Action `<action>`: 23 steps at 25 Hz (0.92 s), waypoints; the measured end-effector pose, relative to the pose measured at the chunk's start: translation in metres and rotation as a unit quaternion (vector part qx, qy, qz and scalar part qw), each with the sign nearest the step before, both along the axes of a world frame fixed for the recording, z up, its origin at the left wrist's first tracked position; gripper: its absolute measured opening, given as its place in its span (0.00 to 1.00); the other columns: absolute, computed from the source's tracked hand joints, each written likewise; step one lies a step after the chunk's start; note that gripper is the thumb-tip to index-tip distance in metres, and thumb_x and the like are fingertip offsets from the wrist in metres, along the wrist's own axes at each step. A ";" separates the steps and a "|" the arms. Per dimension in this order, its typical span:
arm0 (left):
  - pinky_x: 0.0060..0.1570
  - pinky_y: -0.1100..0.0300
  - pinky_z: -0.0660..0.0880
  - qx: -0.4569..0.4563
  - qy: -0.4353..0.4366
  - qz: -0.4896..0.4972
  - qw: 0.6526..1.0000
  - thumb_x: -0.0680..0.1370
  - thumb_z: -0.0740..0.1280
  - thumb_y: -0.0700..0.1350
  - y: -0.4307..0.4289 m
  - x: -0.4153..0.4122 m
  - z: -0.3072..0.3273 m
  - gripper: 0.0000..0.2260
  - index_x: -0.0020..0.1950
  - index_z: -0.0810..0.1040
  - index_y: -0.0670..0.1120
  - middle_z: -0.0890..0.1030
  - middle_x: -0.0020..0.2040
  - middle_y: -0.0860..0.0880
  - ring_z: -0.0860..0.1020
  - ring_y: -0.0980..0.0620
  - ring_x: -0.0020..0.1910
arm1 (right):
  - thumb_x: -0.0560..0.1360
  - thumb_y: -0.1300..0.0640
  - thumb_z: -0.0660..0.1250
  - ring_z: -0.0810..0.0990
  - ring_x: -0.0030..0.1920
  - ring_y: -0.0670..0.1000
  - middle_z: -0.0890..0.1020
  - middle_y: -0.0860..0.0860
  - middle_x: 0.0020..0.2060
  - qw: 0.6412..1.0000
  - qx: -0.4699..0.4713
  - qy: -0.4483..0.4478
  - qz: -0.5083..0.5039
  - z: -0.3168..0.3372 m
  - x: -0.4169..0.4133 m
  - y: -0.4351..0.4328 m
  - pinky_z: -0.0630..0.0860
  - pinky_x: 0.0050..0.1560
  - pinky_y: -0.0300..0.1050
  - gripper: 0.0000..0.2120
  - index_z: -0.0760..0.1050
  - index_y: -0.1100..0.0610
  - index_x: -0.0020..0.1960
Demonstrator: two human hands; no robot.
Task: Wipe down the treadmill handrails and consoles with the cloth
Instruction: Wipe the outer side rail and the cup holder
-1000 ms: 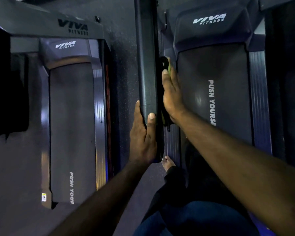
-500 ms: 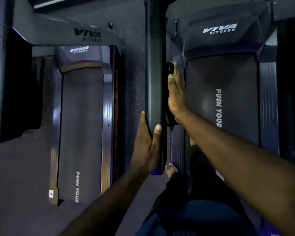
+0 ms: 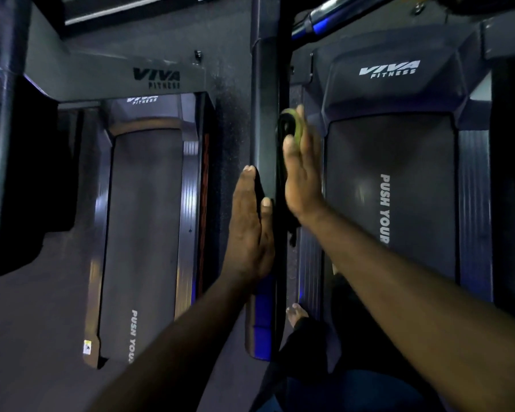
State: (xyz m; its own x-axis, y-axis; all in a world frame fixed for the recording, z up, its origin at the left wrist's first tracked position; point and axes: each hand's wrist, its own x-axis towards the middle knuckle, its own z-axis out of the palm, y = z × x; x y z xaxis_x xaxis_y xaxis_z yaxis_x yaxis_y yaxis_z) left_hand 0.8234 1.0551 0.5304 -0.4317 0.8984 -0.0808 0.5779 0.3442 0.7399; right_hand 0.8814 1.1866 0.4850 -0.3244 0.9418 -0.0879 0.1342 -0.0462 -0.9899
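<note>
- Looking straight down here – the dark handrail (image 3: 263, 120) runs up the middle of my view, and both hands are on it, one to each side.
- Right hand (image 3: 304, 173) lies flat against the rail's inner face, fingers straight and together. It presses the cloth (image 3: 292, 123) onto the rail rather than clutching it.
- The cloth is sandwiched between that palm and the rail: a green, folded edge peeks out past the fingertips and a dark tail hangs below the wrist.
- Left hand (image 3: 250, 227) is flat on the rail's outer face, fingers stretched along it and thumb laid over the top edge. It is bracing and holds nothing.
- The treadmill belt (image 3: 390, 203) sits to the right, with a bare foot (image 3: 296, 313) on the side strip beside it. A neighbouring treadmill (image 3: 146, 233) lies well apart to the left.
- Progress call: I'd put us mid-wipe on this one rail, roughly halfway along its length, with the stretch toward the top of the view probably still to cover.
- The light is too dim to say which parts are already clean.
- No console face is in view – so consoles, the opposite rail and the other machine all look like work remaining.
</note>
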 end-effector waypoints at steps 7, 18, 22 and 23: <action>0.82 0.43 0.56 -0.009 -0.019 0.002 1.000 0.89 0.54 0.46 0.004 -0.001 0.003 0.26 0.86 0.52 0.42 0.54 0.86 0.46 0.53 0.53 0.85 | 0.87 0.44 0.52 0.48 0.83 0.41 0.53 0.44 0.85 0.997 -0.065 0.006 0.029 0.020 0.015 -0.019 0.47 0.82 0.47 0.29 0.50 0.46 0.86; 0.83 0.47 0.55 -0.020 -0.034 0.018 0.999 0.88 0.55 0.46 0.006 0.003 0.004 0.26 0.86 0.52 0.45 0.54 0.86 0.49 0.52 0.55 0.85 | 0.89 0.45 0.50 0.62 0.81 0.51 0.64 0.53 0.81 0.958 -0.282 0.045 -0.021 -0.003 -0.017 0.059 0.60 0.73 0.37 0.26 0.59 0.54 0.84; 0.83 0.48 0.56 -0.016 -0.038 0.017 0.999 0.88 0.55 0.46 0.008 0.000 0.003 0.27 0.86 0.53 0.44 0.55 0.86 0.48 0.53 0.54 0.85 | 0.87 0.46 0.57 0.60 0.80 0.42 0.64 0.48 0.81 0.997 -0.062 0.049 -0.019 0.026 0.006 0.005 0.58 0.79 0.40 0.27 0.58 0.49 0.84; 0.83 0.50 0.55 -0.019 -0.041 0.019 0.999 0.88 0.55 0.47 0.008 0.000 0.003 0.27 0.86 0.53 0.44 0.55 0.86 0.48 0.53 0.54 0.85 | 0.87 0.48 0.57 0.63 0.79 0.44 0.66 0.50 0.79 0.999 -0.013 0.036 -0.017 0.029 -0.002 0.023 0.59 0.78 0.40 0.26 0.60 0.51 0.84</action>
State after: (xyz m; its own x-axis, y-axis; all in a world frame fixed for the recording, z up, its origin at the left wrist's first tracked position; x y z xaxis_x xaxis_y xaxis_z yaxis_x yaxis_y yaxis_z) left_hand 0.8237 1.0633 0.5331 -0.4563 0.8767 -0.1520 0.5016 0.3945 0.7699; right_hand 0.8797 1.2092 0.5140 -0.2980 0.9503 -0.0896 0.0610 -0.0747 -0.9953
